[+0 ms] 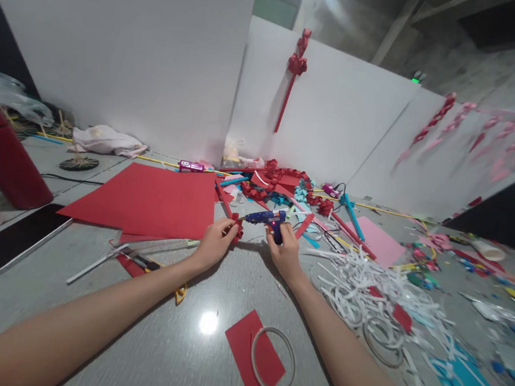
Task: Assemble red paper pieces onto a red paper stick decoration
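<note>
In the middle of the head view my right hand (284,246) is closed round the handle of a blue hot glue gun (266,218), whose nozzle points left. The nozzle tip reaches a small piece of red folded paper (237,232) pinched in the fingers of my left hand (218,242). Whether the tip touches the paper I cannot tell. Large red paper sheets (165,202) lie to the left of my left hand. Nearer to me, a grey ring (293,367) rests partly on a red paper square (254,352).
White paper strips (359,290) are heaped at right, near a pink sheet (378,239). On the left are a phone (6,241) and a red tumbler (1,157). Scissors (180,294) lie under my left forearm. Red paper chains (281,180) lie before the white panels (336,108).
</note>
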Demonstrator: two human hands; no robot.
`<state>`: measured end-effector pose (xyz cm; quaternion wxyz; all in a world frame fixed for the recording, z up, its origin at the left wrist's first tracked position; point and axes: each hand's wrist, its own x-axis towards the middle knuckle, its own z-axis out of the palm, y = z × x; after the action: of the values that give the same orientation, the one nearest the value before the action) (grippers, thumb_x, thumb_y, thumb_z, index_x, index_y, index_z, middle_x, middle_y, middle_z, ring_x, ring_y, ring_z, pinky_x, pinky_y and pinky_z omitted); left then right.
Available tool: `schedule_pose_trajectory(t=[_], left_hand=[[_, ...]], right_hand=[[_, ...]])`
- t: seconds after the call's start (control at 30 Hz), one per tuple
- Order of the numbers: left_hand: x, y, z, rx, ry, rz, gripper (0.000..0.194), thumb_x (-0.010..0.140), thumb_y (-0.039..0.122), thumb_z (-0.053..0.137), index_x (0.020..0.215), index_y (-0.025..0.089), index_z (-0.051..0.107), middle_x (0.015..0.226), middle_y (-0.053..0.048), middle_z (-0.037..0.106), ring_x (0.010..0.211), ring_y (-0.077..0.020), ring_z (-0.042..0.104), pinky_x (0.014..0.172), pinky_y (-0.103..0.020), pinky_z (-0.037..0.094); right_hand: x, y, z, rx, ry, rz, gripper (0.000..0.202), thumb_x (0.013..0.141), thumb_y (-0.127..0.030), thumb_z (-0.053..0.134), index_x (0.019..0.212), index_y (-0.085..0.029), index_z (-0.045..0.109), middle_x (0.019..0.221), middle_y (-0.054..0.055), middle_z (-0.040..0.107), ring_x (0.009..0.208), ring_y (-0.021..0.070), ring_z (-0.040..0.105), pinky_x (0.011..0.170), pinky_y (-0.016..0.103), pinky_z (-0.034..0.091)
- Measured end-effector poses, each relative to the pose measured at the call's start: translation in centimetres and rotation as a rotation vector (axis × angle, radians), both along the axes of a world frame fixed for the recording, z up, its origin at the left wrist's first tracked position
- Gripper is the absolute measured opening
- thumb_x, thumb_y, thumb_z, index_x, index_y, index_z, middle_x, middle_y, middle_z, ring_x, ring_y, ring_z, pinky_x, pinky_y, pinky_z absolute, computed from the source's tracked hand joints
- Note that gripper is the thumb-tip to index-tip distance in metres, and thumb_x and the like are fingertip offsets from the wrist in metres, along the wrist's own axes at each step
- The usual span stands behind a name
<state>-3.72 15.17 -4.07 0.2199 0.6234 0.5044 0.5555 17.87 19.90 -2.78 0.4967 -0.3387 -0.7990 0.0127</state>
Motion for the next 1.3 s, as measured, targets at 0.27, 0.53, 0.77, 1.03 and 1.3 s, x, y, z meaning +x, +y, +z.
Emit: schedule_pose_trajectory(t=[0.27,0.53,0.77,1.03,1.3], left_hand=[[-0.1,0.3,-0.4,-0.015,-0.045,-0.020,0.032,0.097,0.044,0.051,0.090,0.018,0.070,0.091,-0.007,0.069,0.084,-0.0184,0.062,0.077,-0.031,0.046],[-0.2,0.1,-0.1,0.004,-0.026,0.021,0.030,0.098,0.041,0.051,0.091,0.018,0.071,0.092,-0.007,0.070,0.083,-0.0179,0.063,0.077,-0.030,0.047],[-0.2,-0.3,0.4,0.030,-0.033,0.049,0.030,0.099,0.038,0.050,0.090,0.018,0.070,0.091,-0.006,0.070,0.083,-0.0173,0.062,0.077,-0.029,0.046],[0.0,-0.5,0.7,0.037,-0.044,-0.009,0.031,0.099,0.041,0.050,0.088,0.018,0.068,0.092,-0.007,0.068,0.084,-0.0173,0.062,0.075,-0.029,0.047],[0.4,-1.4,1.5,0.081,-0.018,-0.072,0.030,0.098,0.043,0.052,0.093,0.020,0.071,0.094,-0.006,0.070,0.087,-0.0180,0.064,0.079,-0.030,0.050]], right_hand=[[0.1,0.1,-0.1,-0.023,-0.002,-0.004,0.007,0.098,-0.026,0.050,0.096,-0.021,0.054,0.092,0.006,0.054,0.087,0.0208,0.053,0.079,0.032,0.044],[0.1,-0.1,0.1,-0.051,0.006,-0.014,0.009,0.098,-0.026,0.049,0.094,-0.020,0.055,0.091,0.006,0.053,0.085,0.0205,0.052,0.079,0.032,0.043],[0.5,0.4,-0.2,-0.067,0.001,-0.084,0.011,0.098,-0.028,0.050,0.096,-0.020,0.056,0.093,0.006,0.054,0.086,0.0208,0.052,0.080,0.033,0.042],[1.6,2.9,-1.9,-0.141,0.024,-0.294,0.024,0.093,-0.038,0.057,0.102,-0.017,0.062,0.095,0.010,0.060,0.087,0.0251,0.054,0.084,0.040,0.044],[-0.8,-0.2,0.4,-0.076,0.164,-0.412,0.040,0.090,-0.041,0.063,0.121,-0.016,0.062,0.118,0.018,0.056,0.111,0.0326,0.051,0.092,0.047,0.040]])
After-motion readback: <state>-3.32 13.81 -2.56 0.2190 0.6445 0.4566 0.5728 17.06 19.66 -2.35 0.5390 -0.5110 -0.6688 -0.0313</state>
